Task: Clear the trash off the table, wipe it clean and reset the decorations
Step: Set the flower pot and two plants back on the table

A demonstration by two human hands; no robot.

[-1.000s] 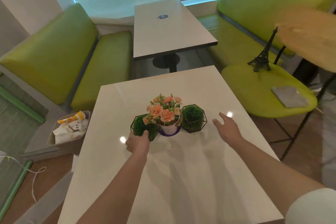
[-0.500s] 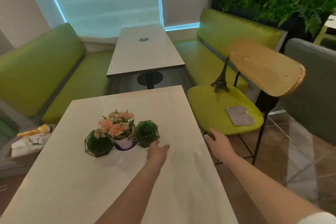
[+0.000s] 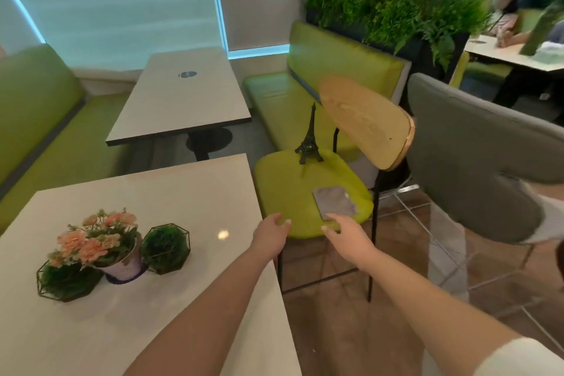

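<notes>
On the white table (image 3: 189, 192) stand a pot of orange flowers (image 3: 100, 241) and two green moss balls in wire frames, one at its left (image 3: 65, 281) and one at its right (image 3: 166, 249). A small black Eiffel Tower model (image 3: 309, 139) and a flat grey square (image 3: 335, 203) lie on the green seat of a chair (image 3: 283, 189) right of the table. My left hand (image 3: 271, 236) hovers at the seat's front edge, fingers relaxed and empty. My right hand (image 3: 346, 235) reaches toward the grey square with straight fingers, its tips just short of it.
The chair has a wooden backrest (image 3: 366, 122). Green benches (image 3: 320, 82) flank a second table (image 3: 183, 98) behind. A planter of ferns (image 3: 390, 6) and a grey armchair (image 3: 482, 146) stand at the right. A person (image 3: 508, 12) sits at a far table.
My view has swung right from the table to the chair. My left hand left the moss ball and moved right past the table edge. My right hand moved toward the grey square.
</notes>
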